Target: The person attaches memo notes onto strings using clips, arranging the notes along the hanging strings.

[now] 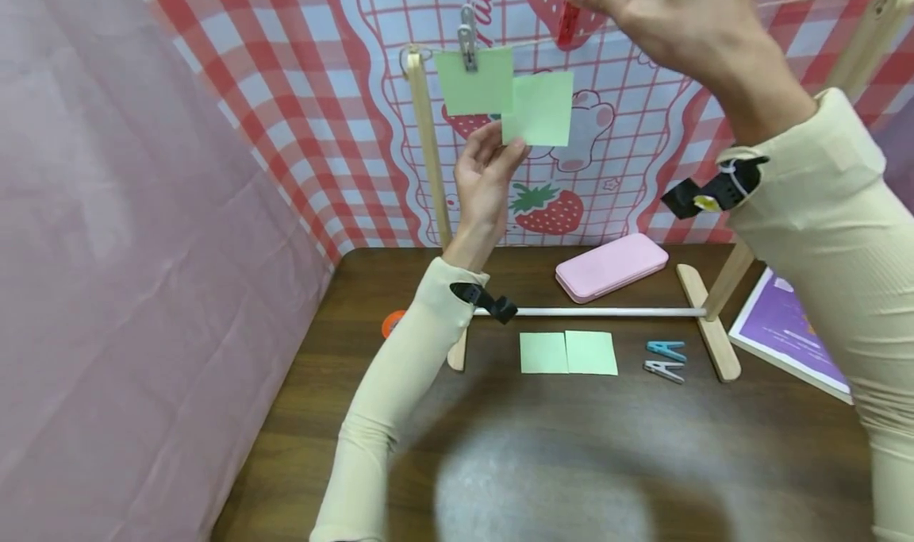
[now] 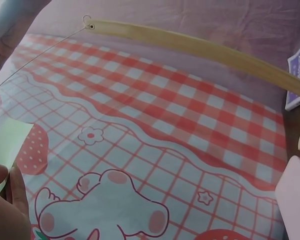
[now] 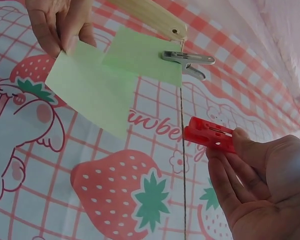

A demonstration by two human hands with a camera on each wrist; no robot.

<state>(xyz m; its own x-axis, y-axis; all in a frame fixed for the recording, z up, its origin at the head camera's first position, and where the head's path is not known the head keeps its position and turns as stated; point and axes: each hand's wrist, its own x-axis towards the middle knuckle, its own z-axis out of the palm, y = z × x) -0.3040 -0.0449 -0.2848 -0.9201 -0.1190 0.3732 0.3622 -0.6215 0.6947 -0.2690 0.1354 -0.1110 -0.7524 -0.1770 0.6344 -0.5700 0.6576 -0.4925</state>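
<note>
My left hand (image 1: 487, 178) pinches a pale green paper square (image 1: 540, 112) by its lower corner, below the string (image 3: 183, 175). Next to it, a second green square (image 1: 467, 91) hangs from the string in a grey clothespin (image 1: 467, 40), and the held sheet overlaps its edge in the head view. Up at the right, my right hand (image 1: 689, 34) pinches a red clothespin (image 3: 210, 134) between thumb and fingers. In the right wrist view the pin's jaw end is right at the string.
Two green squares (image 1: 591, 353) lie side by side on the dark table (image 1: 571, 463). Right of them are a blue clothespin (image 1: 666, 349) and a grey one (image 1: 662, 370). A pink case (image 1: 612, 267), a purple book (image 1: 789, 332) and the wooden stand's posts (image 1: 431, 153) stand around.
</note>
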